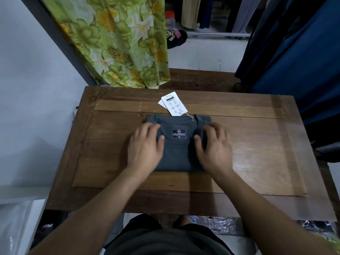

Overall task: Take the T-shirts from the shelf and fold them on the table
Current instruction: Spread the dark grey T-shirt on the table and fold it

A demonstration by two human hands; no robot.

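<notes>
In the middle of the wooden table (257, 144) lies a grey T-shirt (179, 153), folded into a compact rectangle with its neck facing away from the person – a dark printed label (179, 133) sits just below the collar. Two white paper tags (173, 103) on a thin string fan out from the collar onto the bare wood beyond it. The left hand (145, 150) rests flat on the shirt's left edge, fingers straight and slightly spread, thumb lying on the cloth. The right hand (215, 150) rests the same way on the right edge, fingers relaxed and a little blurred; neither hand curls round the fabric. A green flowered curtain (117, 43) hangs beyond the table's far left corner, and dark blue clothes (294, 57) hang at the far right – both clear of the shirt
</notes>
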